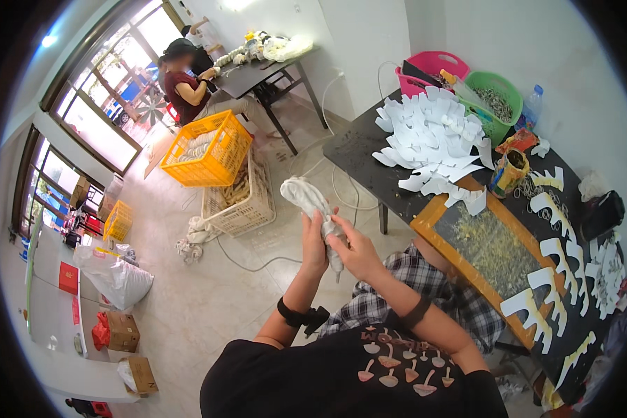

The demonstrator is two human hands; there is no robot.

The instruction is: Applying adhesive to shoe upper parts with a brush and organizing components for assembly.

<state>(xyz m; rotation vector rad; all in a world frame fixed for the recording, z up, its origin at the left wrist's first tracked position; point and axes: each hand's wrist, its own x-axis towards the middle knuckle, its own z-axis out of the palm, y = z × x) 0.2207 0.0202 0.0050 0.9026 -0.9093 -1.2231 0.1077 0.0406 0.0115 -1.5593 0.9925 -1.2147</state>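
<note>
**White cloth bundle, gripped in both my hands**

Pale, limp fabric is what I have in front of me: a white cloth bundle [313,209], twisted into a long shape, held up above my lap and the checked shorts [425,292] nearest me. My left hand [314,244] is wrapped around its lower middle, fingers closed on the cloth. My right hand [355,251] sits just to the right of it, touching the same stretch, also clenched on the fabric, with a short tail of cloth hanging below both fists.

The bundle's long axis runs from that near tail up and away to the far left, so its bulbous free end [298,189] lies beyond my left hand, on the far-left side. Both hands grip almost the same spot; the left is the nearer one to that free end, the right nearer to the tail.

Farther out on the right stands a dark table [369,157] with a heap of white cut-out shapes [432,139] and a framed tray [467,244]. On the floor to the far left are a cream basket [247,205] and an orange crate [209,150], and beyond them another person sits at a second table [258,70].
</note>
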